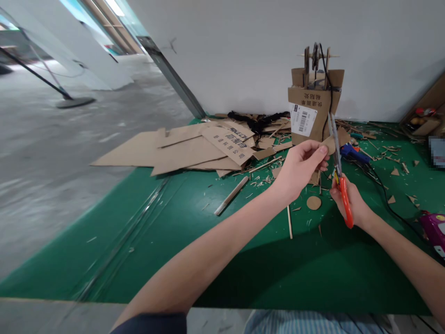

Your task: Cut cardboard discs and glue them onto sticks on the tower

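Note:
Between the thumb and fingers of my left hand (301, 167) is a small piece of cardboard (330, 144), its left edge rounded. My right hand (352, 202) grips scissors (345, 202) by their orange handles. The blades point up and away, lying against the cardboard piece, part of which shows beyond them. Whether the blades are fully closed I cannot tell. Below my hands, a cut cardboard disc (314, 202) rests on the green tabletop (167, 260). A thin wooden stick (289, 222) lies left of the disc.
Behind my hands stands a cardboard box (306, 111) carrying a wheel on a stick. Flat cardboard sheets (194, 150) are piled left of it. A blue glue gun (356, 154) with a black cord lies right, a purple object (434, 229) at the right edge. Scraps litter the table.

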The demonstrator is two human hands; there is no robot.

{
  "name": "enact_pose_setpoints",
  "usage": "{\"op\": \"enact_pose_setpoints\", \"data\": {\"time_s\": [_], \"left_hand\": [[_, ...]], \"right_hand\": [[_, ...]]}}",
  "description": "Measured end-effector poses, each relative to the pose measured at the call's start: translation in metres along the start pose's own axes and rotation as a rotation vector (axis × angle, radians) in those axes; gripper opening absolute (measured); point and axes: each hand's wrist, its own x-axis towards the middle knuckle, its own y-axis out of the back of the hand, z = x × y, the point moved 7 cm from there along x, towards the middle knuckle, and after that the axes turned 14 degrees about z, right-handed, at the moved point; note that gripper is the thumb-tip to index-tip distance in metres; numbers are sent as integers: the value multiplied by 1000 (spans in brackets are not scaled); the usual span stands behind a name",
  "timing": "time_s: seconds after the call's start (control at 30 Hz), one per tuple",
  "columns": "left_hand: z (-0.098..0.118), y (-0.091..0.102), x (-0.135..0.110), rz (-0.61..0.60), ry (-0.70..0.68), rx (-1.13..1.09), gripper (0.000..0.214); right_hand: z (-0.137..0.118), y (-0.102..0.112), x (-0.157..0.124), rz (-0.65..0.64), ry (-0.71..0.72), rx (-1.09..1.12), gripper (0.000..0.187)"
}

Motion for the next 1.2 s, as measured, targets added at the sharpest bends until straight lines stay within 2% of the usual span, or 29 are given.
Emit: {"op": "enact_pose_setpoints", "data": {"time_s": [0.23, 0.5, 0.67, 0.87, 0.97, 1.2], "left_hand": [[1, 1, 0, -10, -16, 45, 17], [5, 1, 0, -19, -81, 161, 17], [12, 5, 2, 25, -148, 175, 10], [20, 12, 5, 92, -201, 97, 6], [19, 11, 5, 75, -192, 81, 11], [18, 7, 1, 10, -160, 127, 15]], "right_hand": [[-1, 2, 1, 27, -13, -11, 34], [-1, 2, 0, 27, -19, 106, 41], [-11, 4, 3, 34, -3, 192, 46], [-20, 3, 0, -32, 56, 115, 41], [-22, -1, -3, -86, 76, 106, 42], [-26, -3, -3, -96, 94, 111, 47]]}}
